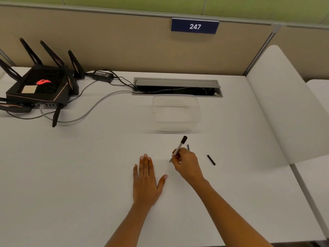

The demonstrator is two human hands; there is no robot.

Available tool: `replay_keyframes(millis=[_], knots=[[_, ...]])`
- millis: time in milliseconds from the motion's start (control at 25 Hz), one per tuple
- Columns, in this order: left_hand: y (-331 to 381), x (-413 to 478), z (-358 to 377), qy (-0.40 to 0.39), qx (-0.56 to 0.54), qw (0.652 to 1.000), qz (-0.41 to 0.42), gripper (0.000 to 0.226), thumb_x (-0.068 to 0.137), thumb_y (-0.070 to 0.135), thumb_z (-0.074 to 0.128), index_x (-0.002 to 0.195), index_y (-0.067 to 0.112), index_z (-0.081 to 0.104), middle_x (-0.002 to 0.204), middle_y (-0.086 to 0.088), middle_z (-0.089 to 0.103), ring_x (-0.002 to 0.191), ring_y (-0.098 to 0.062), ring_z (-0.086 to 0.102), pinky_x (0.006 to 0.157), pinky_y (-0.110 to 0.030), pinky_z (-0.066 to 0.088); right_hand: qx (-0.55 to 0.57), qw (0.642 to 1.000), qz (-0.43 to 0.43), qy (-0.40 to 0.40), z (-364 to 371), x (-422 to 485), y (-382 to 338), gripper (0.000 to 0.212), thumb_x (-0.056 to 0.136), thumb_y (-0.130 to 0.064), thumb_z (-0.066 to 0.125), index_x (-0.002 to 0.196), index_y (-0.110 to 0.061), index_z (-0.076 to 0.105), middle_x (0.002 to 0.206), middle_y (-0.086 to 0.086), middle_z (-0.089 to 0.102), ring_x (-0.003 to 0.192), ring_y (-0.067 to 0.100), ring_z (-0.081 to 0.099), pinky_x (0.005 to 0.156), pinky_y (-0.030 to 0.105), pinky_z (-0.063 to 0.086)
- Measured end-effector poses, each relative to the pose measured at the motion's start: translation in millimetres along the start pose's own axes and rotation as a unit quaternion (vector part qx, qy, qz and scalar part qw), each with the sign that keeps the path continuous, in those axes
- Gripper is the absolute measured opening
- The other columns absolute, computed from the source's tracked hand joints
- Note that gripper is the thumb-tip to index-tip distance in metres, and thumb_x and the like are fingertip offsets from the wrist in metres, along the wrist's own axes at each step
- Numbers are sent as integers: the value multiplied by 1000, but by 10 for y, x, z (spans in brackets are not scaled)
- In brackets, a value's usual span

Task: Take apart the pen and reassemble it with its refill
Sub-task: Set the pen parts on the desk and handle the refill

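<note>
My right hand (187, 164) grips a pen (180, 145) with a clear barrel and a black top end, held tilted with its tip down at the white table. A short dark piece (188, 147) lies just behind the hand, partly hidden by it. A small black pen part (211, 159) lies on the table to the right of the hand. My left hand (146, 177) rests flat on the table, palm down, fingers spread, holding nothing.
A clear plastic container (175, 112) stands behind the pen. Behind that is an open cable hatch (177, 87). A black router (38, 84) with antennas, a power brick and cables (85, 111) fill the back left. A white raised panel (277, 104) borders the right side.
</note>
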State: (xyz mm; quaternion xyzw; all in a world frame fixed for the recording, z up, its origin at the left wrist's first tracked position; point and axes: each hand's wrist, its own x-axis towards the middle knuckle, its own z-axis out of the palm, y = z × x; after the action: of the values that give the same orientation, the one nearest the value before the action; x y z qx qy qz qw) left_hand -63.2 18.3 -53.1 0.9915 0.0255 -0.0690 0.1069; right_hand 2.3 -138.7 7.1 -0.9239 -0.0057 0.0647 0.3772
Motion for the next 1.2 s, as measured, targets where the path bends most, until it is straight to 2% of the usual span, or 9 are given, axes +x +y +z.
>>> replay_keyframes(millis=[160, 320, 720, 920, 1080, 1200], knots=[[38, 51, -24, 1, -5, 1000, 9, 88, 92, 68, 16, 152, 3, 16, 161, -13, 14, 150, -25, 7, 120, -48, 15, 13, 1000, 14, 19, -100, 66, -14, 8, 89, -22, 61, 91, -15, 65, 80, 0, 68, 74, 15, 65, 74, 35, 57], [25, 45, -23, 4, 1, 1000, 8, 89, 91, 68, 15, 152, 3, 15, 161, -13, 11, 150, -25, 5, 120, -48, 15, -2, 1000, 8, 26, -161, 107, -63, 6, 83, -23, 62, 83, -18, 62, 66, -14, 57, 65, 7, 59, 67, 27, 52], [21, 59, -27, -10, -2, 1000, 5, 92, 88, 71, 9, 153, 5, 7, 162, -11, 5, 150, -25, 0, 121, -46, 8, -6, 1000, -13, 28, -261, 369, -241, 12, 82, -24, 64, 84, -12, 64, 69, -8, 60, 65, 13, 59, 68, 32, 53], [22, 78, -42, -20, 6, 1000, 6, 94, 85, 72, 2, 153, 7, -1, 162, -9, -4, 149, -25, -8, 121, -43, -1, -3, 1000, -15, 16, -282, 462, -270, 14, 81, -21, 64, 85, -7, 65, 74, 2, 67, 71, 21, 64, 71, 36, 56], [52, 103, -98, -18, -26, 999, -13, 83, 93, 63, 13, 154, 9, 3, 163, -8, -3, 150, -23, -6, 122, -41, 0, -45, 999, -13, -27, -234, 445, -255, 15, 82, -21, 62, 82, -7, 62, 73, 4, 65, 70, 24, 62, 69, 39, 54], [112, 136, -205, 6, -112, 993, -42, 70, 98, 54, 27, 153, 11, 19, 162, -6, 12, 150, -20, 5, 121, -39, 4, -73, 995, -12, -63, -151, 379, -224, 16, 81, -22, 59, 79, -6, 59, 71, 6, 65, 67, 26, 62, 67, 42, 54]])
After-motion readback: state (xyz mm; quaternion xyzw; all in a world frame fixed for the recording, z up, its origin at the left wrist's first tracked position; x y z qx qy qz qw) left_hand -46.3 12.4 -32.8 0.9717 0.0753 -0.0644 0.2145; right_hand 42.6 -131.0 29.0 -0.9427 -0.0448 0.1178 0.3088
